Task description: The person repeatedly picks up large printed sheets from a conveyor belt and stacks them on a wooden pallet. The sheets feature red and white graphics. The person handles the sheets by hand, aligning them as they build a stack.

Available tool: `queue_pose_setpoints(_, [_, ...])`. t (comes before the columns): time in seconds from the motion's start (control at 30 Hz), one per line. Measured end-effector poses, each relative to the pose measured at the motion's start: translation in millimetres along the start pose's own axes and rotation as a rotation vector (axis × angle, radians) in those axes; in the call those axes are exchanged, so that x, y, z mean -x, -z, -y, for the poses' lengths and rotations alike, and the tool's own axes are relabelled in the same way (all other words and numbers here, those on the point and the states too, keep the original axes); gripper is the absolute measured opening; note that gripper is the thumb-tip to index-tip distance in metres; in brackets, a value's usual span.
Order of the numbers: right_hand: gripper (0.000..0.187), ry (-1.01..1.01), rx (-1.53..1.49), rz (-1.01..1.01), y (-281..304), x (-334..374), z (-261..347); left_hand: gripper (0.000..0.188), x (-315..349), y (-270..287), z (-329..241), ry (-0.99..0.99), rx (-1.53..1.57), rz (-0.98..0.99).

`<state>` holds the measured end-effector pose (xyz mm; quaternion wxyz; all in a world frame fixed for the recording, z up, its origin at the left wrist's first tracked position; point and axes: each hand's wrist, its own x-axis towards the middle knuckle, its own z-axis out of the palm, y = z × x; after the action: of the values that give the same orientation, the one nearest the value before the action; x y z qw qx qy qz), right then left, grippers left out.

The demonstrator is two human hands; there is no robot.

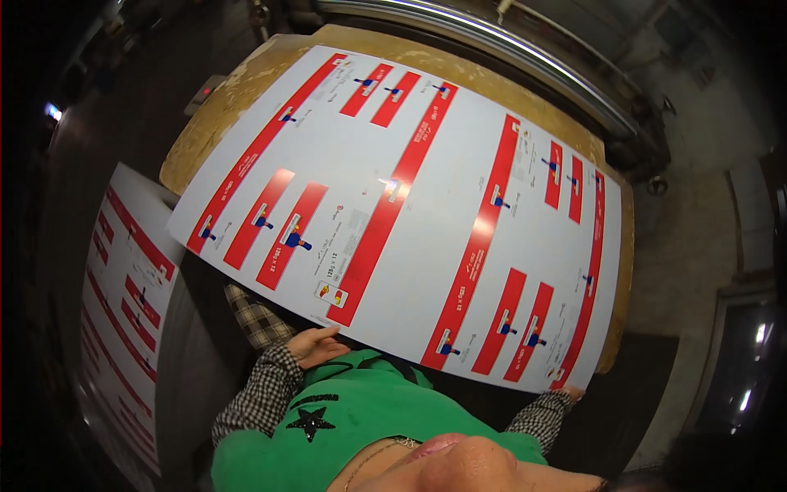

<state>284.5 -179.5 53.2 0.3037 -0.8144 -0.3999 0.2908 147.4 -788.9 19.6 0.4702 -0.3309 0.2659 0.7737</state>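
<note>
Wooden board (246, 78) bears printed sheet (426, 205); sheet stack (123, 328) lies left.

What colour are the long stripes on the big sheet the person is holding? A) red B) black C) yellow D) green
A: the big white sheet, held at its near edge by the left hand and the right hand, carries long red stripes.

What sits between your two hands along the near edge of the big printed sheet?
In the head view, only the printed sheet's near edge spans from the left hand to the right hand, above the green vest.
</note>
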Motion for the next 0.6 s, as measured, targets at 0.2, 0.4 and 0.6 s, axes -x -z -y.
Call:
queue_pose_setpoints(0.2, [0.076, 0.004, -0.028, -0.031, 1, -4, 3, 0.042, -21, -6, -1, -0.038, -0.029, 0.099])
queue_pose_setpoints(0.4, [0.081, -0.003, -0.053, -0.034, 5, -13, 14, 0.038, -15, -10, 2, -0.189, -0.067, 0.098])
queue_pose_setpoints(0.6, [0.082, -0.029, -0.026, -0.011, 1, -40, 5, 0.040, -25, -16, 23, -0.362, 0.141, 0.104])
